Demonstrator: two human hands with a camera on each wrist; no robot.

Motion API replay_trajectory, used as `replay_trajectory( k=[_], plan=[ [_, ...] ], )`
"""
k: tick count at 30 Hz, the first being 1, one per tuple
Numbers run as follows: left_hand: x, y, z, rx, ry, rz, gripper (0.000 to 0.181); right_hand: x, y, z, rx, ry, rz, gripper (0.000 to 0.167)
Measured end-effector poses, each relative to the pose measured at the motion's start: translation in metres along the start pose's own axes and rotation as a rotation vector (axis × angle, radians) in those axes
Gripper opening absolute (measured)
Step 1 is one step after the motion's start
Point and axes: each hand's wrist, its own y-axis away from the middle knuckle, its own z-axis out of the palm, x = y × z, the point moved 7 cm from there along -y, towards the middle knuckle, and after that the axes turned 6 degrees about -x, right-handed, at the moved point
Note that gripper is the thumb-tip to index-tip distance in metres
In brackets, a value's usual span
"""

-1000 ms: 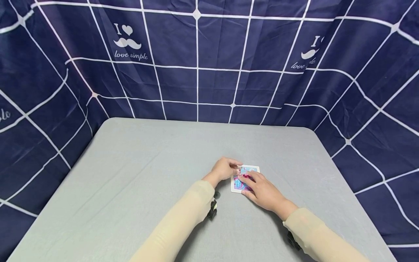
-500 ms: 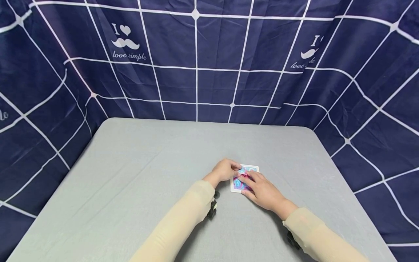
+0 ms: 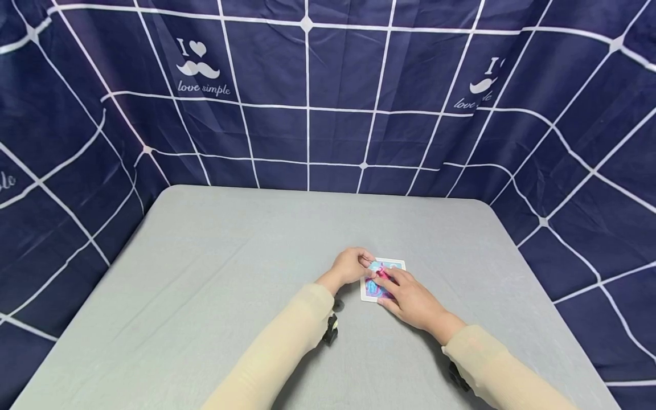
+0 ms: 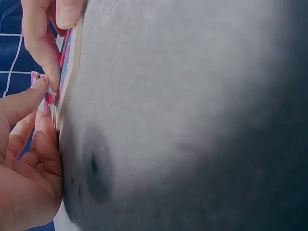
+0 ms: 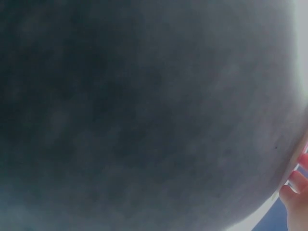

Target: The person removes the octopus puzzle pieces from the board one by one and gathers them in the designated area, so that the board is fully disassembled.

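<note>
A small flat picture puzzle (image 3: 374,291) with a white border and a blue and pink picture lies on the table, right of centre in the head view. My left hand (image 3: 351,265) is at its upper left corner. In the left wrist view the thumb and fingers pinch a small pink and light-blue puzzle piece (image 4: 42,106), tilted up at the board's edge. My right hand (image 3: 414,298) rests on the board from the right, fingers stretched over the picture and thumb at the lower edge. Those fingers cover part of the picture. Only a few right fingertips show in the right wrist view.
The grey table (image 3: 246,245) has rounded far corners. A dark blue curtain (image 3: 271,68) with white grid lines hangs behind it and on both sides. A black strap device (image 3: 331,330) sits on the left wrist, another (image 3: 458,377) under the right sleeve.
The left fingers have shifted slightly and the piece they pinch has turned a little at the upper left of the board. The right hand and the board have stayed almost still.
</note>
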Motion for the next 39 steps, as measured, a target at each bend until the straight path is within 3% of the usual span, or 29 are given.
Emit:
replay_trajectory(
  k=[9, 17, 21, 30, 39],
  plan=[
    [-0.006, 0.003, -0.008, 0.035, 0.080, 0.008, 0.017, 0.002, 0.000, 0.003, -0.033, -0.009, 0.030, 0.049],
    [-0.011, 0.003, -0.010, 0.001, 0.295, 0.007, 0.017, 0.002, 0.000, 0.003, -0.025, -0.004, 0.025, 0.049],
    [-0.012, 0.005, -0.011, -0.017, 0.347, 0.000, 0.018, 0.002, 0.000, 0.004, -0.033, -0.004, 0.036, 0.049],
    [-0.022, 0.009, -0.025, -0.051, 0.358, -0.027, 0.018, 0.003, 0.000, 0.004, -0.031, -0.012, 0.039, 0.051],
    [-0.037, 0.016, -0.050, -0.039, 0.318, -0.062, 0.021, 0.004, 0.000, 0.004, -0.037, -0.015, 0.045, 0.051]
  ],
)
